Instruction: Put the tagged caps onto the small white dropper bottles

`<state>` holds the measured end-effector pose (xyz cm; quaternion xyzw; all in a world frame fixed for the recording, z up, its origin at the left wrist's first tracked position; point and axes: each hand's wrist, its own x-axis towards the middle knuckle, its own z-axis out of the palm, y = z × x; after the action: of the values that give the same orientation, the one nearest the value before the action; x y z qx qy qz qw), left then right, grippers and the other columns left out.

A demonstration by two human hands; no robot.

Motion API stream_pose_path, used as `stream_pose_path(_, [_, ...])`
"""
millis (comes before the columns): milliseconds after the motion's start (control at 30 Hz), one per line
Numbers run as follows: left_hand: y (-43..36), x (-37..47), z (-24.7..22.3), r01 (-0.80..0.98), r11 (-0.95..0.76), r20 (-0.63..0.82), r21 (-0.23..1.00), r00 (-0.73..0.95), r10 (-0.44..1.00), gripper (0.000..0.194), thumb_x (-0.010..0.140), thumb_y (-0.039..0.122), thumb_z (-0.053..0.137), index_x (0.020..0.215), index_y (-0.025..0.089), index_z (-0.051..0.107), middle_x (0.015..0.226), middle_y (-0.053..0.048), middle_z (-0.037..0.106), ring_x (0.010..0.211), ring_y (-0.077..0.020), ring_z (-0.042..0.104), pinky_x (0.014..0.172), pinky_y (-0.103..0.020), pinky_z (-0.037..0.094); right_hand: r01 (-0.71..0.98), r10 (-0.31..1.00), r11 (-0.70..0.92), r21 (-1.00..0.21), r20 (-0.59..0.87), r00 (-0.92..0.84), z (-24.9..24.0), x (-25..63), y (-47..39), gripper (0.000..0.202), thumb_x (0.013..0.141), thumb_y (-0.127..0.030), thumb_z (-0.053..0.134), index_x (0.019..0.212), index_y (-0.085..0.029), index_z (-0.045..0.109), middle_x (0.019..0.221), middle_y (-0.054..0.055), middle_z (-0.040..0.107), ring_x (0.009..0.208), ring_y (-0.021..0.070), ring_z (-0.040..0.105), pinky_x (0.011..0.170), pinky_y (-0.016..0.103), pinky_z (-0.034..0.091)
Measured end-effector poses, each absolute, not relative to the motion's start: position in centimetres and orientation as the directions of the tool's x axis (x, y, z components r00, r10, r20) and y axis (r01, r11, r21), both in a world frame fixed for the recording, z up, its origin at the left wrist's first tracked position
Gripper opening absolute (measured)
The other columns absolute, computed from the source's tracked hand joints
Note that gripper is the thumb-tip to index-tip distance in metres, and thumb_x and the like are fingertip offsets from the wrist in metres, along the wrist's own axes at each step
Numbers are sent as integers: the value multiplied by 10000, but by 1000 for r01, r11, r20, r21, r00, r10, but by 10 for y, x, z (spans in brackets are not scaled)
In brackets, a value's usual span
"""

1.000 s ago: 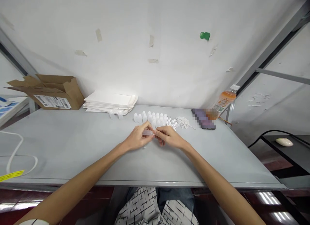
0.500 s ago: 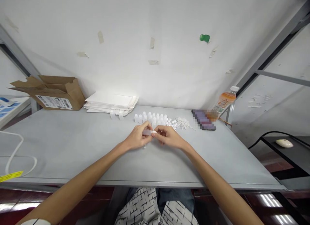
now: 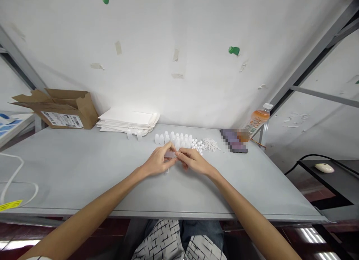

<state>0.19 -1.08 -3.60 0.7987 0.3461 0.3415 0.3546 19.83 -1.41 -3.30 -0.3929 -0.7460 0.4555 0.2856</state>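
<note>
My left hand (image 3: 157,161) is closed around a small translucent plastic bottle (image 3: 169,154), which lies sideways between thumb and fingers. The fingertips of my right hand (image 3: 195,161) are pinched at the bottle's neck end and cover most of its white cap. Just behind my hands, several white small bottles (image 3: 166,138) stand upright in a cluster. To their right lie a pile of small white caps (image 3: 198,144) and a heap of thin white plastic pieces (image 3: 211,144). A small pale piece (image 3: 167,171) shows below my left fingers, partly hidden.
Two translucent bottles (image 3: 139,135) stand apart, near a stack of white envelopes (image 3: 126,119). An open cardboard box (image 3: 64,110) sits at the back left of the grey table (image 3: 92,163). A phone (image 3: 234,141) and an orange drink bottle (image 3: 258,120) are at the right; a white cable (image 3: 18,174) lies left.
My right fingertips have shifted slightly over the neck end, so less of the white cap shows. Both hands stay together around the small bottle. The camera view has tilted slightly.
</note>
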Motion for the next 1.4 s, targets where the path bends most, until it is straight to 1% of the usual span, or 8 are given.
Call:
stream_pose_path(200, [-10, 1, -36, 287, -473, 272, 833, 531, 803, 137, 848, 276, 573, 887, 195, 471, 820, -4, 568, 713, -139, 528, 540, -204, 400, 381, 852, 308, -872, 75, -518, -30, 198, -16, 392, 971, -491, 476, 736, -182, 536, 535, -35, 532, 490, 111, 522, 554, 249, 389])
stream_pose_path(300, [-10, 1, -35, 293, -472, 266, 832, 536, 801, 129, 839, 270, 572, 879, 191, 478, 813, -1, 565, 696, -133, 509, 539, -206, 389, 387, 862, 315, -866, 90, -500, -27, 198, -17, 344, 955, -465, 512, 776, -177, 575, 549, -37, 534, 493, 109, 521, 546, 245, 383])
stream_pose_path(467, [-10, 1, -33, 309, -488, 273, 816, 538, 798, 127, 819, 251, 578, 865, 188, 478, 783, 9, 553, 654, -121, 477, 541, -212, 386, 363, 860, 336, -869, 127, -494, -25, 197, -17, 282, 926, -420, 570, 787, -175, 591, 584, -36, 545, 508, 105, 528, 559, 246, 394])
stream_pose_path(667, [-11, 2, -31, 314, -489, 270, 813, 542, 796, 117, 822, 251, 572, 858, 187, 481, 799, -2, 575, 696, -138, 527, 558, -218, 412, 374, 856, 318, -871, 95, -508, -29, 198, -16, 322, 944, -455, 536, 789, -177, 591, 567, -35, 547, 504, 114, 552, 562, 248, 411])
stream_pose_path(933, [-11, 2, -32, 351, -506, 261, 788, 553, 791, 137, 831, 282, 569, 890, 181, 498, 816, -5, 581, 668, -133, 519, 563, -230, 421, 368, 853, 324, -872, 101, -512, -29, 199, -15, 455, 963, -528, 470, 670, -181, 498, 565, -23, 548, 498, 110, 549, 551, 244, 403])
stream_pose_path(1100, [-11, 2, -31, 339, -504, 265, 794, 553, 790, 111, 824, 251, 564, 870, 185, 487, 816, -6, 588, 688, -135, 526, 564, -222, 406, 384, 856, 335, -861, 108, -505, -29, 199, -15, 371, 947, -492, 518, 764, -176, 583, 564, -28, 547, 513, 111, 535, 561, 244, 406])
stream_pose_path(1167, [-11, 2, -31, 347, -504, 263, 791, 551, 792, 106, 827, 247, 562, 866, 185, 485, 802, -1, 586, 663, -128, 510, 556, -220, 394, 381, 855, 333, -862, 107, -507, -29, 200, -15, 352, 945, -481, 525, 779, -177, 588, 569, -27, 552, 519, 115, 544, 567, 247, 413])
stream_pose_path(1400, [-13, 3, -31, 362, -510, 263, 781, 549, 793, 155, 871, 330, 546, 873, 185, 493, 757, 10, 569, 563, -105, 440, 493, -214, 335, 354, 838, 301, -886, 68, -542, -32, 199, -14, 495, 964, -589, 421, 676, -191, 478, 562, -19, 546, 494, 120, 549, 568, 260, 436])
